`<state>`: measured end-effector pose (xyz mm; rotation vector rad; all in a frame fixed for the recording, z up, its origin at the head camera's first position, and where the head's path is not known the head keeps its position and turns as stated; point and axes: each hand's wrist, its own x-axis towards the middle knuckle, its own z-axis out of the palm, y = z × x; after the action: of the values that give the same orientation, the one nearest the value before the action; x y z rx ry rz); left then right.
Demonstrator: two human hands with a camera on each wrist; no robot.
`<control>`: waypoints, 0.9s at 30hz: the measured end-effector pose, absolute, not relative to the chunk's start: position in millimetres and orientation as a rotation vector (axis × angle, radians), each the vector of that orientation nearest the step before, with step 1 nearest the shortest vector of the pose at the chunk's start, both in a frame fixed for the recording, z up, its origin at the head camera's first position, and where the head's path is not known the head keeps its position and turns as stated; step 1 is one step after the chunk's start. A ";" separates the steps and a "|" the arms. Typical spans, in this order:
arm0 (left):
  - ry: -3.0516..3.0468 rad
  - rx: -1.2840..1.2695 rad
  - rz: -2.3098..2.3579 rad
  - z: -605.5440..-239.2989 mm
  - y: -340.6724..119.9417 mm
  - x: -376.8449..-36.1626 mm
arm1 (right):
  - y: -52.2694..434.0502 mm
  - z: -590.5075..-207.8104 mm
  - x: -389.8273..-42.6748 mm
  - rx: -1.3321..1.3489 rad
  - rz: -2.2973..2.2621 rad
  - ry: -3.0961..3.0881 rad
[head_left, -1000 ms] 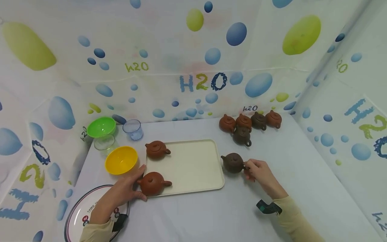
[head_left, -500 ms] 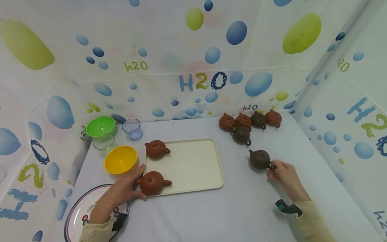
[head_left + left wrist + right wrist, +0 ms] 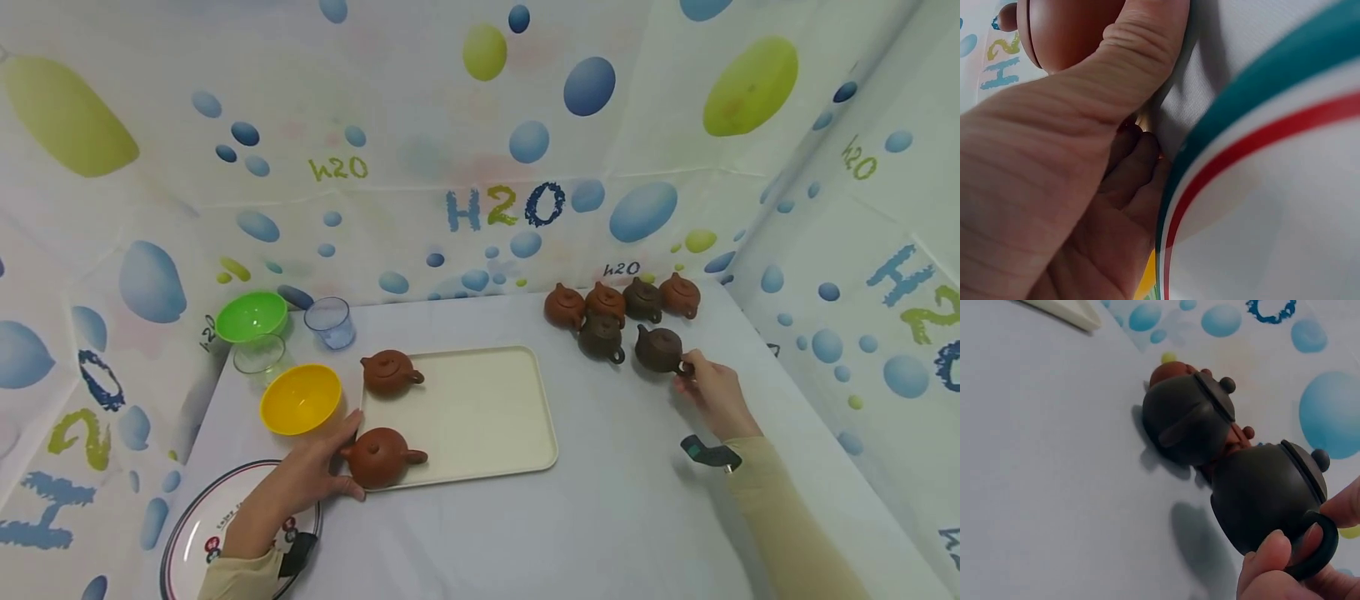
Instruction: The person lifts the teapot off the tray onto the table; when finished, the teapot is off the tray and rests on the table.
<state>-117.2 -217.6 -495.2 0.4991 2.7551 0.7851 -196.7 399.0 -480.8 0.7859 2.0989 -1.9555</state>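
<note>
Now the right hand (image 3: pixel 712 392) pinches the dark teapot's (image 3: pixel 658 349) handle; the left hand (image 3: pixel 311 477) curls around the red teapot (image 3: pixel 381 456) on the tray (image 3: pixel 487 408).

A staged recording booth is showing here, not a lived-in room: bubble-printed "H2O" sheeting (image 3: pixel 502 204) is walling in a cloth-draped table (image 3: pixel 570 517) at nine, twelve and three o'clock, with small props sitting about.
</note>
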 end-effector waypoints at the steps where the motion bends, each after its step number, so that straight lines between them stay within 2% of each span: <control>1: 2.758 0.503 0.790 -495.2 -217.9 -117.4 | 397.7 -480.3 -201.9 0.808 -1.954 2.088; 8: 2.740 0.499 0.811 -495.1 -217.7 -116.7 | 388.8 -480.8 -228.6 0.985 -1.984 2.010; 16: 2.742 0.495 0.781 -494.5 -218.5 -118.0 | 383.6 -486.4 -235.1 0.994 -1.988 2.008; 20: 2.756 0.505 0.772 -493.5 -217.8 -118.3 | 387.4 -486.7 -235.5 0.964 -1.964 1.998; 27: 2.758 0.499 0.782 -495.2 -218.1 -116.9 | 399.8 -481.1 -235.1 0.763 -1.802 2.016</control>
<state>-116.9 -218.1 -495.2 0.4985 2.7575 0.7820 -235.1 399.8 -481.1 0.7629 2.0157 -1.8018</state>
